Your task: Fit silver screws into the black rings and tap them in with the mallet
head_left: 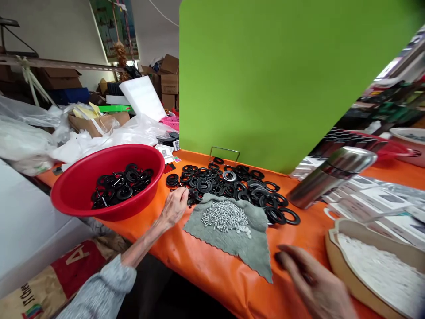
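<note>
My left hand is closed, fingertips pinched together at the left edge of a pile of black plastic rings; what it holds, if anything, is hidden. Beside it, a grey cloth carries a heap of small silvery metal pins or screws, with a few white bits at its edge. My right hand, blurred, is low on the right over the orange table cover. A small dark piece shows at its thumb and fingertips, too smeared to name exactly.
A red basin with black ring parts stands left. At right are a tan tub of white pieces, a steel flask and boxed goods. A green board rises behind, near a wire stand.
</note>
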`<act>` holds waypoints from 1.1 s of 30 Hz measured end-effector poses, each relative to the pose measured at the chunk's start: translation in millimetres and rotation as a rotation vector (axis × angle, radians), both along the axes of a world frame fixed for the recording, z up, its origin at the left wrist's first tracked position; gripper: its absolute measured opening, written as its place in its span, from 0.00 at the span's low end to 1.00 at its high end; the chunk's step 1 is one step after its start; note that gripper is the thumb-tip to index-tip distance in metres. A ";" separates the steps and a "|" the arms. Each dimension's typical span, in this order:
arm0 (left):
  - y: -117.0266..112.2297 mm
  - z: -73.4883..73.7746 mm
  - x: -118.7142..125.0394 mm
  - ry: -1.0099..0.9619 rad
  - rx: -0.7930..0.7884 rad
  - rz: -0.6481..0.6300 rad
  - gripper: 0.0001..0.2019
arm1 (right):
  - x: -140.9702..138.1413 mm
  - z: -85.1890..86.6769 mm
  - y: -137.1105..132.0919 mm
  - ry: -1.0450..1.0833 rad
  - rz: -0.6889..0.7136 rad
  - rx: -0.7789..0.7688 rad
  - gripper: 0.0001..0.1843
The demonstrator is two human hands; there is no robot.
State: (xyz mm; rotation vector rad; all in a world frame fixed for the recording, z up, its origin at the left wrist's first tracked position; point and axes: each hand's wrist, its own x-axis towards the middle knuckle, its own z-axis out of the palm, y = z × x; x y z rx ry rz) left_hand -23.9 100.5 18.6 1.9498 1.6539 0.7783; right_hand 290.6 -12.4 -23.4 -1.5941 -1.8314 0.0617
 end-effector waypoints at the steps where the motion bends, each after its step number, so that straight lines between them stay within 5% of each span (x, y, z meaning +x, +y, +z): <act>1: -14.4 0.1 0.5 -0.025 -0.034 -0.026 0.19 | -14.6 -4.3 5.9 -0.020 0.034 -0.035 0.13; 5: -72.0 -18.1 6.6 -0.132 -0.224 -0.142 0.20 | -60.9 -20.6 31.0 -0.070 -0.024 -0.115 0.16; 8: -93.8 -32.1 12.2 -0.034 -0.203 -0.109 0.12 | -75.8 -28.5 41.3 -0.115 -0.118 -0.171 0.16; 11: -84.2 -31.8 11.8 0.127 -0.148 0.013 0.09 | -77.7 -33.7 45.2 -0.120 -0.167 -0.200 0.17; 16: -27.4 -22.9 -3.8 0.229 -0.157 0.217 0.18 | -72.4 -39.5 48.5 -0.058 -0.186 -0.232 0.18; 21: 2.6 -31.6 -19.9 0.182 -0.220 0.211 0.21 | -75.5 -32.3 45.0 0.097 -0.247 -0.260 0.22; 27: -14.3 -33.0 -32.8 0.014 -0.199 0.229 0.10 | -72.6 -20.6 43.0 0.257 -0.316 -0.347 0.20; 33: -79.8 -17.9 -26.5 -0.374 -0.269 0.113 0.11 | -72.7 -2.1 20.7 0.330 -0.231 -0.256 0.16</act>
